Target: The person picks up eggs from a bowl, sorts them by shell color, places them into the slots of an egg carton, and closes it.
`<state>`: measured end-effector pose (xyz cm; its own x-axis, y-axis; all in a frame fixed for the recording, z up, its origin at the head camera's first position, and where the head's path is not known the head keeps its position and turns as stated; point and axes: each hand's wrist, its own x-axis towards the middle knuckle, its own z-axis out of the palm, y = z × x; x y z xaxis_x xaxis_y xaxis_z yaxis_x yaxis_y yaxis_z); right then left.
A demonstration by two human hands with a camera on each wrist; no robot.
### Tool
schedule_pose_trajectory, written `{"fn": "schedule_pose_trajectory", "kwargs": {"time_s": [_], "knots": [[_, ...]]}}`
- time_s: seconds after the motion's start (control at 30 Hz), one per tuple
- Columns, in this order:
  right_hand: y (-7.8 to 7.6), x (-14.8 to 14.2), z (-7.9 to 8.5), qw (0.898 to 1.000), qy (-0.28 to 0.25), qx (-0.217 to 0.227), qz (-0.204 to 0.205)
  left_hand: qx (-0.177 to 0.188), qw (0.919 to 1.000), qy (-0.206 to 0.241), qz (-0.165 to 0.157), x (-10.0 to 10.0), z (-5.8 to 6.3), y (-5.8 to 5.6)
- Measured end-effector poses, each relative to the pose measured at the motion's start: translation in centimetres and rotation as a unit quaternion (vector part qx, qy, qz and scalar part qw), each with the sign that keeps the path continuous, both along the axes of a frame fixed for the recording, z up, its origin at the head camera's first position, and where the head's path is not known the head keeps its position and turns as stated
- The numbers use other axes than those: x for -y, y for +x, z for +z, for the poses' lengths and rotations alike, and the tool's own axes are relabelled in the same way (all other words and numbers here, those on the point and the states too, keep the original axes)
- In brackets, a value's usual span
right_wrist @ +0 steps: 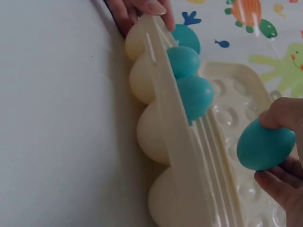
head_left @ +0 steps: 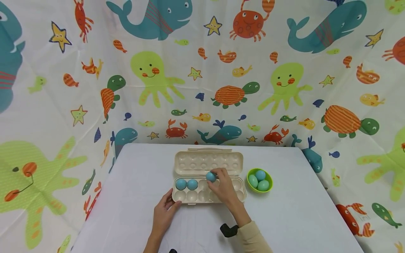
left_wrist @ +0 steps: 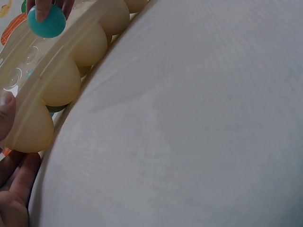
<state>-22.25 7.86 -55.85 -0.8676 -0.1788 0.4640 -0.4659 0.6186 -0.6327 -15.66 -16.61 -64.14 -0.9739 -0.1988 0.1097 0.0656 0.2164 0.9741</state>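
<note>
Egg carton [head_left: 197,202] was part filled; blue egg [head_left: 211,176] in R hand [head_left: 223,188], above carton's back row.
R hand pinched the egg btwn thumb & fingers; L hand [head_left: 164,212] gripped carton's near L corner, thumb on rim. Two more blue eggs [head_left: 192,184] sat at carton's back-row L end; lid [head_left: 209,158] lay folded back behind; green bowl [head_left: 269,186] stood just R of it, w/ 3 eggs [head_left: 263,185] inside. Step looked like seating another egg; next move prob. called for lowering it into a bare back-row cup [head_left: 201,185], then release w/o nudging neighbours. Only head cam got the bowl. L wrist cam added fingers tucked low at carton's end cup [left_wrist: 31,127]; R wrist cam gave the pinch: thumb on top, fingertips beneath.
</note>
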Motion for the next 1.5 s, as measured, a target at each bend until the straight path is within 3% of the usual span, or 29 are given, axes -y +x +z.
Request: {"fn": "schedule_pose_trajectory", "kwargs": {"time_s": [0.23,0.43,0.77,1.13,1.33,1.5], "knots": [[-0.3,1.0,-0.9,0.999,0.033,-0.025,0.006,-0.001,1.0000,-0.007,-0.002,-0.1,0.1,-0.2],[-0.6,1.4,-1.6,0.998,0.064,-0.015,-0.003,0.013,0.9998,-0.012,0.000,-0.4,0.5,-0.3],[-0.6,1.5,-2.5,0.997,0.074,0.033,0.004,0.016,0.9998,-0.012,0.001,-0.5,0.6,-0.3],[-0.4,1.5,-3.8,0.997,0.079,0.009,0.016,0.003,0.9999,0.009,0.010,-0.5,0.0,0.2],[-0.1,1.5,-4.1,0.997,0.079,0.008,0.015,0.025,0.9996,0.014,0.008,-0.9,1.9,0.9],[0.0,1.6,-4.1,0.996,0.087,0.007,0.015,0.020,0.9996,0.017,0.004,-1.0,3.2,1.3]]}}
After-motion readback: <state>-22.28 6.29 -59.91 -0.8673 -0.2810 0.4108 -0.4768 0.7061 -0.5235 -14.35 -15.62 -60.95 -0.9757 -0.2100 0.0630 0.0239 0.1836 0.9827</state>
